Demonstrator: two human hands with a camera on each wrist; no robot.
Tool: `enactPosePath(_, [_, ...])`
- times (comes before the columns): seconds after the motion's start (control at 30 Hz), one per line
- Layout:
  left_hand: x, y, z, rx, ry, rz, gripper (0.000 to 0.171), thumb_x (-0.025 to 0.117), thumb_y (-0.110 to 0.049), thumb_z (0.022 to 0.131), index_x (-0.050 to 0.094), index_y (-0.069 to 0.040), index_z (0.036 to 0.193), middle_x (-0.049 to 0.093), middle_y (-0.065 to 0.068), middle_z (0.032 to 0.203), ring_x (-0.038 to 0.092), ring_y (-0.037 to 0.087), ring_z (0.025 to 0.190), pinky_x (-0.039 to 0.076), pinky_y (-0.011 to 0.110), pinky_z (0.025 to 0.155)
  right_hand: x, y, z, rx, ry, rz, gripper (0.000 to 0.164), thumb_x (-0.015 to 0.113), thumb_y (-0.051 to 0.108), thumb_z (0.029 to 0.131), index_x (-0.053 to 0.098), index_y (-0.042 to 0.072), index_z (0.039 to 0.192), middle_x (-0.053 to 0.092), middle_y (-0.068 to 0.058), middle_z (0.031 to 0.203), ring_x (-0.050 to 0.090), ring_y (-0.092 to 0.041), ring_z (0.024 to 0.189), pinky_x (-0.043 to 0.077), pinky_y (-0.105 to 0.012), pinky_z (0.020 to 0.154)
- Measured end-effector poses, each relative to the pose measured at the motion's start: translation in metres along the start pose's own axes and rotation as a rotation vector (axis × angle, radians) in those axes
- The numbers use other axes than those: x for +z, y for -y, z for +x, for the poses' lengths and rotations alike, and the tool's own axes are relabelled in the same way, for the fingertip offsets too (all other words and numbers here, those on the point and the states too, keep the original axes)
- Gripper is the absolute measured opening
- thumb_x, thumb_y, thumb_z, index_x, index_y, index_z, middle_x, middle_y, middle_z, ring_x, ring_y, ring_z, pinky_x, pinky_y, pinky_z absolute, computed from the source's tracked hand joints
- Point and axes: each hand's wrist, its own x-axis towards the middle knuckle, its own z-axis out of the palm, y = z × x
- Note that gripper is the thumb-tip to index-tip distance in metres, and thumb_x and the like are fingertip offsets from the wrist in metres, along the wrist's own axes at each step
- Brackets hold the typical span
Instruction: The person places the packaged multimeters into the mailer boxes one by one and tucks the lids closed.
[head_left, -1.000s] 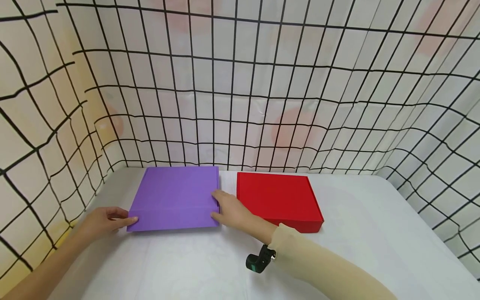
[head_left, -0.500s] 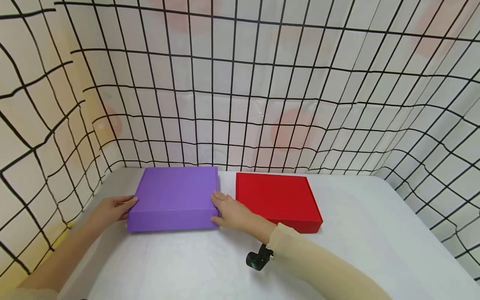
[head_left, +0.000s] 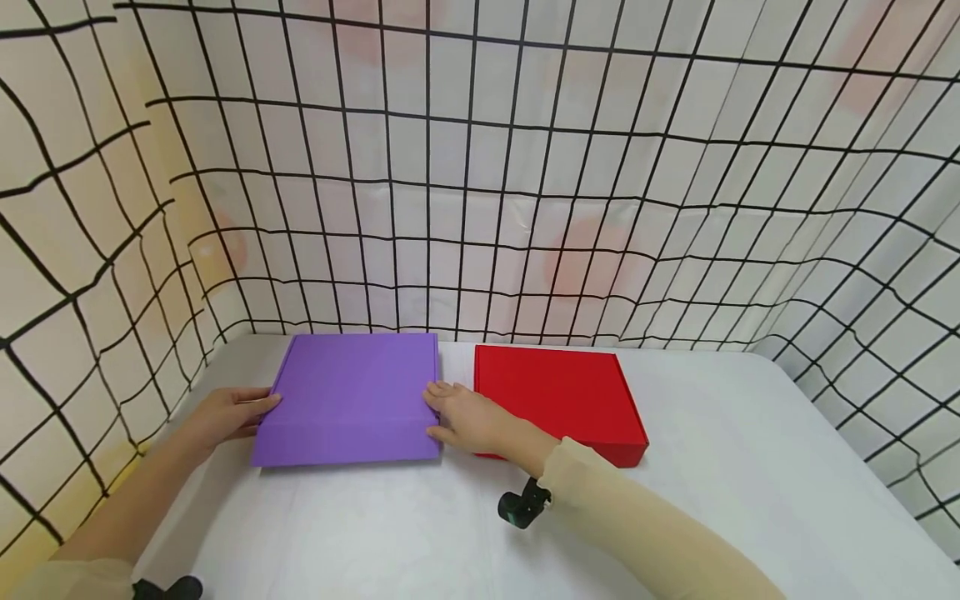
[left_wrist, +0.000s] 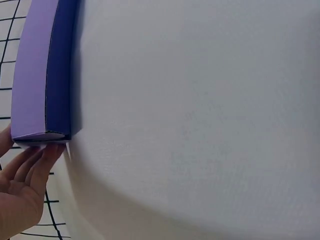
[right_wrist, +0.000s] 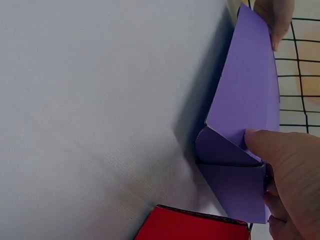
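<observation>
A flat purple cardboard box [head_left: 356, 379] lies at the back left of the white table, its lid down. Its front flap [head_left: 347, 443] tilts outward, and a gap shows at the flap's end in the right wrist view. My left hand [head_left: 217, 421] touches the box's left side, fingers fairly straight against its end in the left wrist view. At the right side, my right hand [head_left: 472, 419] lies with its fingers along the wall. The right thumb [right_wrist: 265, 144] presses on the front flap near its corner. Part of the right fingers is hidden behind the box.
A closed red box [head_left: 555, 392] sits just right of the purple one, partly covered by my right forearm. Black wire mesh [head_left: 480, 208] rises behind and at both sides. White table surface [head_left: 360, 533] stretches in front and to the right.
My left hand has moved back from the front left corner along the side. The front flap swung down against the box, then came slightly outward again. My right hand has stayed nearly in place.
</observation>
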Motion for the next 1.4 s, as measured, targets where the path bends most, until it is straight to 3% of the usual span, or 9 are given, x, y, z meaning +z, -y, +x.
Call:
enactPosePath(0.13, [0.0,0.002,0.0,-0.003,0.028,-0.01,0.07,0.054,-0.033,0.093,0.029,0.018,0.134,0.061,0.018,0.114,0.062,0.003,0.085,0.053,0.027,0.078,0.001,-0.003,0.001,-0.009,0.004,-0.006,0.058,0.057,0.03,0.091,0.04,0.0,0.137,0.038,-0.013,0.143,0.032,-0.025,0.134,0.026,-0.038,0.109])
enactPosePath(0.33, [0.001,0.005,0.0,-0.022,0.037,-0.052,0.072,0.054,-0.036,0.093,0.029,0.016,0.135,0.062,0.009,0.111,0.06,0.002,0.086,0.052,0.026,0.081,-0.001,-0.002,0.002,-0.007,0.022,-0.069,0.057,0.058,0.031,0.09,0.042,0.001,0.137,0.041,-0.013,0.141,0.035,-0.025,0.133,0.029,-0.038,0.108])
enactPosePath(0.57, [0.003,0.004,0.0,-0.013,0.034,-0.019,0.07,0.052,-0.035,0.094,0.028,0.016,0.135,0.049,0.03,0.127,0.061,0.005,0.089,0.052,0.028,0.081,-0.001,-0.002,0.001,-0.006,0.024,-0.132,0.057,0.057,0.035,0.09,0.042,0.007,0.138,0.042,-0.01,0.141,0.039,-0.024,0.13,0.036,-0.037,0.103])
enactPosePath(0.77, [0.004,0.001,0.001,0.016,0.041,0.005,0.07,0.052,-0.034,0.094,0.029,0.018,0.134,0.048,0.032,0.127,0.063,0.014,0.095,0.052,0.03,0.082,0.003,-0.006,0.0,-0.08,-0.052,-0.232,0.051,0.057,0.033,0.091,0.049,0.009,0.134,0.056,-0.008,0.125,0.055,-0.026,0.113,0.049,-0.031,0.089])
enactPosePath(0.9, [0.001,0.002,0.002,0.013,0.042,-0.009,0.07,0.052,-0.033,0.094,0.028,0.018,0.134,0.047,0.033,0.127,0.063,0.014,0.095,0.052,0.029,0.082,0.003,-0.006,0.002,-0.129,-0.087,-0.288,0.043,0.057,0.031,0.091,0.054,0.008,0.128,0.057,-0.007,0.109,0.056,-0.022,0.103,0.051,-0.027,0.084])
enactPosePath(1.0, [-0.001,0.003,0.003,0.012,0.049,-0.026,0.071,0.053,-0.033,0.094,0.027,0.018,0.134,0.048,0.032,0.127,0.063,0.011,0.093,0.052,0.029,0.082,0.003,-0.006,0.003,-0.144,-0.094,-0.325,0.042,0.057,0.03,0.091,0.054,0.008,0.127,0.057,-0.007,0.114,0.054,-0.022,0.111,0.045,-0.03,0.094])
enactPosePath(1.13, [-0.003,0.003,0.003,0.003,0.062,-0.037,0.071,0.053,-0.034,0.093,0.026,0.018,0.135,0.05,0.031,0.126,0.063,0.009,0.093,0.052,0.029,0.083,0.005,-0.004,0.001,-0.125,-0.078,-0.308,0.051,0.057,0.029,0.091,0.047,0.006,0.135,0.05,-0.011,0.134,0.043,-0.025,0.128,0.032,-0.035,0.106])
enactPosePath(1.3, [-0.003,0.005,0.002,0.003,0.067,-0.022,0.071,0.051,-0.034,0.094,0.026,0.018,0.135,0.047,0.032,0.128,0.063,0.013,0.096,0.051,0.03,0.084,0.011,-0.003,0.0,-0.087,-0.098,-0.234,0.054,0.059,0.027,0.09,0.044,0.005,0.137,0.045,-0.01,0.139,0.039,-0.023,0.131,0.032,-0.034,0.106])
enactPosePath(1.4, [-0.002,0.006,0.001,0.011,0.065,-0.016,0.07,0.051,-0.034,0.094,0.027,0.018,0.135,0.047,0.032,0.128,0.063,0.015,0.096,0.052,0.031,0.083,0.013,-0.002,0.001,-0.078,-0.116,-0.249,0.052,0.06,0.026,0.089,0.046,0.005,0.135,0.047,-0.01,0.137,0.041,-0.023,0.13,0.033,-0.033,0.106])
